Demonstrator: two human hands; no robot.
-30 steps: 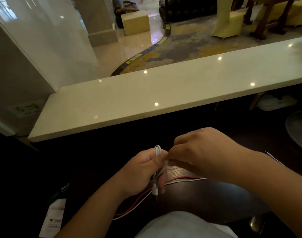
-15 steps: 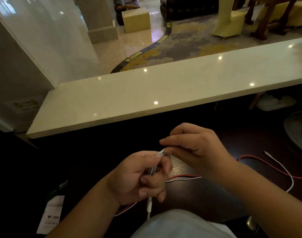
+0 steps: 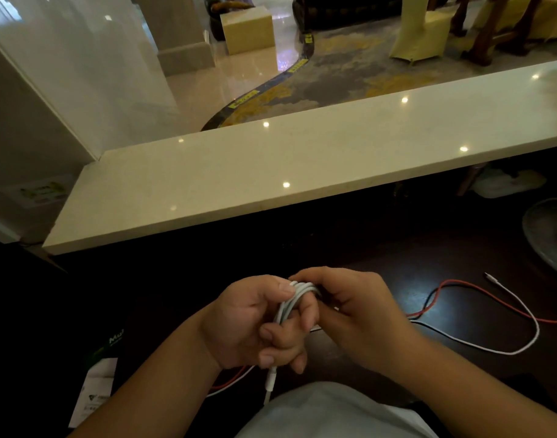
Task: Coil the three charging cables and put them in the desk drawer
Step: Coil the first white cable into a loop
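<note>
**Soft white cable, half coiled in hand**

Dark desk [image 3: 381,279] under a pale counter [image 3: 302,172]. From the head view, left hand [image 3: 255,324] clamps white cable [image 3: 290,305] loops; right hand [image 3: 359,314] pinches them. Light, limp, springy: likely best gripped across the bundle.

Loose red cable [image 3: 479,290] and white cable [image 3: 524,311] sprawl right — marble ledge [image 3: 302,172] ahead.
</note>
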